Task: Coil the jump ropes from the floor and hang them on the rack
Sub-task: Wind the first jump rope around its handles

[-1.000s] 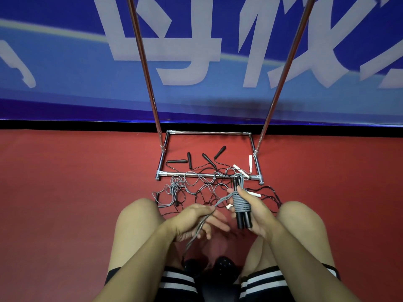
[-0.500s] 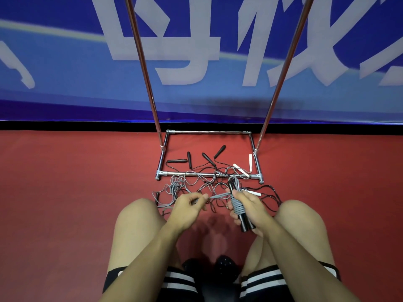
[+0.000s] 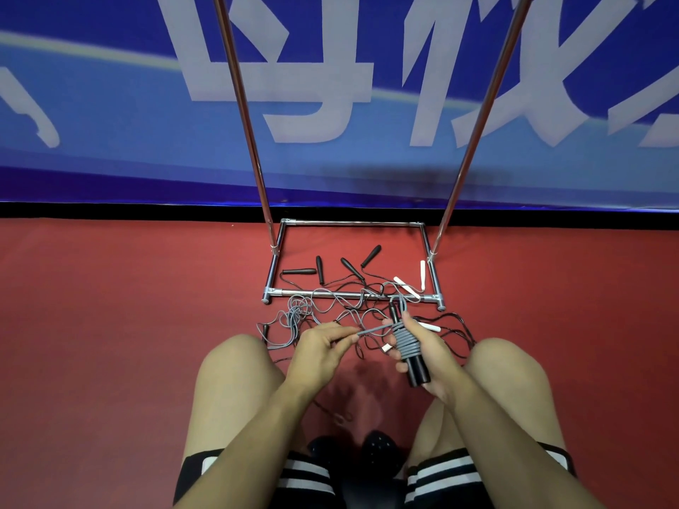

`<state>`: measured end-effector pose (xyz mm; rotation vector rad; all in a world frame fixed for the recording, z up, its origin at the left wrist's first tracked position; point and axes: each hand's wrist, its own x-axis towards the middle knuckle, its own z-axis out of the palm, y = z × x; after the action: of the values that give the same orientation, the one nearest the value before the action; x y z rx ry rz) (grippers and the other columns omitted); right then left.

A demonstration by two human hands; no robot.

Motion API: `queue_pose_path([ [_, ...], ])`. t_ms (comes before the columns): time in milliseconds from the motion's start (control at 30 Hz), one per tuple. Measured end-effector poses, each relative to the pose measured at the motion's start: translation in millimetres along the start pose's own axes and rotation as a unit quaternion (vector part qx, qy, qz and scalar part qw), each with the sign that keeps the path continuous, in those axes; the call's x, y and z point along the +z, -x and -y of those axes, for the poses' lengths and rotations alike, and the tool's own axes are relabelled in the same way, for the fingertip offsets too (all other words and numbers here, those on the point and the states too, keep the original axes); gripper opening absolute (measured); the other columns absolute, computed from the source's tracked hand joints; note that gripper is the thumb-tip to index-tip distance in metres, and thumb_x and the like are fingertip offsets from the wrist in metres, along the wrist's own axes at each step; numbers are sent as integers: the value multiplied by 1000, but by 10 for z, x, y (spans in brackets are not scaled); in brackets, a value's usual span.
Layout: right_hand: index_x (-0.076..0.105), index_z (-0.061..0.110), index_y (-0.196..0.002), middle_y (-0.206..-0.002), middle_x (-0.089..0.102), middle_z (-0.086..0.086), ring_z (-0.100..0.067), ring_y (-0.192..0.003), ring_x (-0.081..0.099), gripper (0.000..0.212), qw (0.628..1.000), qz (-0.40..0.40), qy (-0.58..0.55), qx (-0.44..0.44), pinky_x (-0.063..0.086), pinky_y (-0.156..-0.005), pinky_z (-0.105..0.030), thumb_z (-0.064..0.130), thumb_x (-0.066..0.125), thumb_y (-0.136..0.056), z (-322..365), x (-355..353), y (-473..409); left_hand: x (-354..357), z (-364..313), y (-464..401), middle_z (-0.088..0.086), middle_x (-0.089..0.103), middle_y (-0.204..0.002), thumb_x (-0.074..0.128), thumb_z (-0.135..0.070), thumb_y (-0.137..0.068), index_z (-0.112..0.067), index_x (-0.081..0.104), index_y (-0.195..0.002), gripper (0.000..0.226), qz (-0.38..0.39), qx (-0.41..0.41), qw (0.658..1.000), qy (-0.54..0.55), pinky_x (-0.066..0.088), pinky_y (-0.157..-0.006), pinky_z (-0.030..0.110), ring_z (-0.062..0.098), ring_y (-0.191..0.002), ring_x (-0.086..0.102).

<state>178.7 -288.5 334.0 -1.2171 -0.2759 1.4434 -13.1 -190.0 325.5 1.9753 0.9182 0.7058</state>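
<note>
Grey jump rope (image 3: 406, 341): coiled round black handles (image 3: 417, 369) gripped upright-tilted in right hand (image 3: 428, 352); free strand runs left to pinching left hand (image 3: 323, 349), rack (image 3: 352, 295) just beyond.

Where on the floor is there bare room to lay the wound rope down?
Bare red floor lies left of the chrome rack base and right of it; tangled grey and black ropes crowd the front bar and knees.

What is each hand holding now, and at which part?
The right hand grips the black handles, with grey rope coiled round them. The left hand pinches that rope's free strand beside the coil.
</note>
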Motion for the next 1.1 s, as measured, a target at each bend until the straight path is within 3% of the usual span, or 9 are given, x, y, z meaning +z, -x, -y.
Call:
queue_pose_path([
  [133,62,10,-101,-78,57,-7,-16,-56,46,39,1000,-2,-3,5,37,-39,-24,48,65,-93,-3,-46,-29,22,41,9,-7,77,-95,71,-23,-90,-17,81,-108,21,-15,132,986,-100,39,-87,3,5,-89,60],
  [267,64,12,-103,-79,56,-6,-16,-57,45,32,1000,-4,-1,-11,36,-40,-24,42,65,-94,2,-34,-11,44,57,13,-9,76,-92,72,-22,-90,-17,81,-103,17,-46,168,979,-109,41,-85,3,4,-86,62],
  [333,65,8,-111,-78,56,-7,-16,-56,45,33,1000,-1,-3,-22,37,-40,-25,38,63,-97,6,-15,4,49,32,14,-15,74,-84,77,-20,-88,-20,82,-99,12,-47,90,993,-66,47,-79,10,0,-81,64],
  [400,63,3,-115,-77,55,-7,-16,-54,45,35,999,-3,2,-42,36,-39,-24,34,58,-101,8,14,25,45,-4,19,-17,72,-73,79,-17,-87,-26,81,-92,10,-1,-47,999,22,51,-72,19,-1,-68,62],
  [533,60,0,-114,-74,54,-6,-15,-53,44,28,997,-10,43,-70,34,-39,-24,25,51,-106,-11,114,75,-21,-171,67,3,75,-76,64,-18,-100,-13,66,-96,7,162,-194,947,197,42,-53,31,18,-45,52],
  [667,59,2,-110,-71,54,-4,-14,-51,43,23,996,-4,60,-66,32,-38,-23,21,46,-108,-6,162,107,-16,-277,101,18,78,-90,38,-50,-106,-6,75,-101,58,276,-273,891,237,22,-36,22,13,-35,45],
  [800,57,1,-112,-71,55,-4,-15,-52,42,22,996,-6,60,-68,31,-37,-23,18,44,-109,9,137,106,18,-241,61,21,77,-97,50,-40,-104,-4,74,-95,44,219,-277,883,309,21,-38,20,9,-39,51],
  [967,59,0,-109,-71,56,-6,-17,-51,49,20,992,-19,85,-88,40,-41,-26,15,45,-108,-10,158,120,-4,-234,39,14,78,-102,62,-15,-100,-4,75,-104,18,156,-277,891,326,42,-50,15,10,-68,73],
  [1100,59,2,-103,-73,59,-9,-21,-56,57,15,989,-35,120,-81,47,-46,-28,13,49,-107,-48,160,97,-11,-165,19,10,80,-89,68,-14,-96,-12,79,-93,12,71,-237,931,267,43,-55,22,14,-58,62],
])
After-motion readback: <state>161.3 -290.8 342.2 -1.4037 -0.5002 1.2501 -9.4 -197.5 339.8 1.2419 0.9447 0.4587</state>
